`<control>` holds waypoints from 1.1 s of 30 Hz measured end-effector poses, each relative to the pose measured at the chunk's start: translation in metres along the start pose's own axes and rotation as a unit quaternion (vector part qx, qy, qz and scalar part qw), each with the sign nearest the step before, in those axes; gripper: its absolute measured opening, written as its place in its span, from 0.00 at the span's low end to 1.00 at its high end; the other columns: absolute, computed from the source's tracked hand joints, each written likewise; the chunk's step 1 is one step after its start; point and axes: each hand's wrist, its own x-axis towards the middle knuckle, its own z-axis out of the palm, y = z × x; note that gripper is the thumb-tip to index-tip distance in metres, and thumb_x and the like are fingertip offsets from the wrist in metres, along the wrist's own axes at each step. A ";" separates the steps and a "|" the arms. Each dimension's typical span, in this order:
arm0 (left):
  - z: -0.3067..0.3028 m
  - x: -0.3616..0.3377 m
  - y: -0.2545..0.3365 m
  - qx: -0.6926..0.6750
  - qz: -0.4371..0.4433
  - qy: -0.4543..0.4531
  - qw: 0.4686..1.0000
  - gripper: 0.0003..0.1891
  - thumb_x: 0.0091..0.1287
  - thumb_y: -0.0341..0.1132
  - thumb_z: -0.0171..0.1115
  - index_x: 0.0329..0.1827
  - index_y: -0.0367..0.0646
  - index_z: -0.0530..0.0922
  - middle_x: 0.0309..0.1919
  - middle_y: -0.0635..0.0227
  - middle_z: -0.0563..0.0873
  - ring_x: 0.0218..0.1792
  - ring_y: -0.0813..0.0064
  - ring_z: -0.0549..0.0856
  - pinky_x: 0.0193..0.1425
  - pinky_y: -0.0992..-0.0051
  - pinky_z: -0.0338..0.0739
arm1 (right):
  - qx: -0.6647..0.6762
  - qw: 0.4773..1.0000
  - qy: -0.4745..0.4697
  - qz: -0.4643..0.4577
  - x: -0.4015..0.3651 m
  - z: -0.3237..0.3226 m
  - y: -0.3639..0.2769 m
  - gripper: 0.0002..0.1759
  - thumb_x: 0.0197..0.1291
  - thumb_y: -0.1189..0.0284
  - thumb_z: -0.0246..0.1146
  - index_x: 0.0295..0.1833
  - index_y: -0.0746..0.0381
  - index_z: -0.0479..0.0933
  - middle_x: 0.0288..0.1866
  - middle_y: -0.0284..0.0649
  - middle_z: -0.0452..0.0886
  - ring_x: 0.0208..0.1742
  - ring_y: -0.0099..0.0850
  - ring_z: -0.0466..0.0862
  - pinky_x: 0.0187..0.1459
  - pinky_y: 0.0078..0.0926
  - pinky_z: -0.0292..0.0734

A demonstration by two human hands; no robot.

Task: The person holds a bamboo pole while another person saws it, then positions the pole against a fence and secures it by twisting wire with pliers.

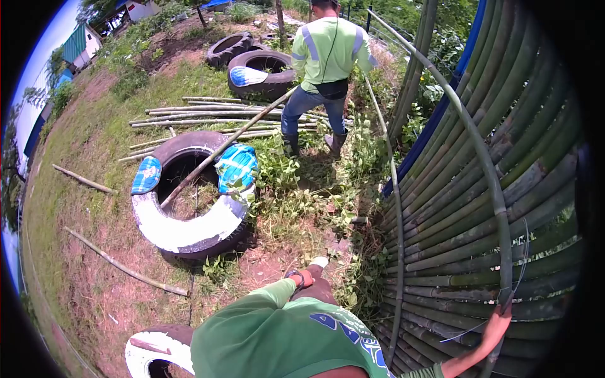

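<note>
Shows long bamboo pole, grey-green, jointed, bowed, running down across bamboo fence, in from its left edge. Has thin wire looping alongside, just above right hand. Runs out of frame at lower end; loses fence's right edge in dark vignette. Reaches right arm out low, touching pole; can't tell finger grip, on pole or wire. Bends left arm, with left hand by trouser leg; can't tell whether clenched or loose.
</note>
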 end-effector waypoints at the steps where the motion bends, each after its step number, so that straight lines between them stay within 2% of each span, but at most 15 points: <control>1: 0.000 0.000 0.001 0.004 0.001 -0.002 1.000 0.24 0.67 0.53 0.55 0.51 0.43 0.85 0.49 0.51 0.87 0.53 0.49 0.84 0.61 0.58 0.76 | -0.001 1.000 0.008 -0.007 0.000 0.001 0.003 0.30 0.63 0.76 0.47 0.72 0.72 0.63 0.68 0.58 0.73 0.69 0.46 0.74 0.69 0.34 0.62; 8: 0.010 0.014 -0.007 0.028 0.010 0.003 1.000 0.24 0.67 0.53 0.55 0.51 0.43 0.85 0.49 0.51 0.87 0.53 0.49 0.84 0.62 0.58 0.75 | 0.013 1.000 0.001 0.024 -0.005 -0.003 -0.026 0.30 0.63 0.76 0.48 0.72 0.71 0.64 0.68 0.58 0.73 0.69 0.46 0.73 0.70 0.34 0.62; 14: 0.014 0.016 -0.011 0.022 0.014 0.011 1.000 0.24 0.67 0.53 0.55 0.51 0.43 0.85 0.49 0.50 0.87 0.53 0.48 0.84 0.62 0.57 0.75 | -0.024 1.000 0.008 0.000 -0.001 0.000 -0.003 0.30 0.64 0.75 0.48 0.72 0.71 0.64 0.69 0.58 0.72 0.71 0.47 0.72 0.71 0.35 0.61; 18: 0.014 0.012 -0.012 0.007 0.012 0.016 1.000 0.24 0.67 0.53 0.55 0.49 0.43 0.86 0.48 0.50 0.87 0.53 0.48 0.84 0.61 0.57 0.76 | -0.018 1.000 0.010 -0.007 -0.003 -0.001 -0.009 0.30 0.64 0.74 0.48 0.72 0.71 0.63 0.69 0.58 0.71 0.71 0.47 0.71 0.71 0.35 0.61; 20: 0.006 0.003 -0.005 -0.004 -0.004 -0.002 1.000 0.27 0.69 0.53 0.53 0.50 0.35 0.84 0.52 0.48 0.85 0.56 0.47 0.82 0.64 0.57 0.74 | -0.014 1.000 -0.002 0.001 -0.003 -0.003 -0.013 0.30 0.64 0.75 0.48 0.73 0.71 0.63 0.70 0.58 0.71 0.71 0.47 0.71 0.71 0.35 0.61; 33: 0.008 0.002 -0.010 -0.020 0.012 -0.001 1.000 0.26 0.69 0.52 0.53 0.50 0.35 0.84 0.51 0.47 0.85 0.56 0.46 0.82 0.63 0.58 0.74 | -0.031 0.999 -0.004 0.013 -0.001 -0.002 -0.005 0.30 0.65 0.77 0.47 0.73 0.71 0.63 0.70 0.58 0.71 0.71 0.46 0.72 0.71 0.34 0.61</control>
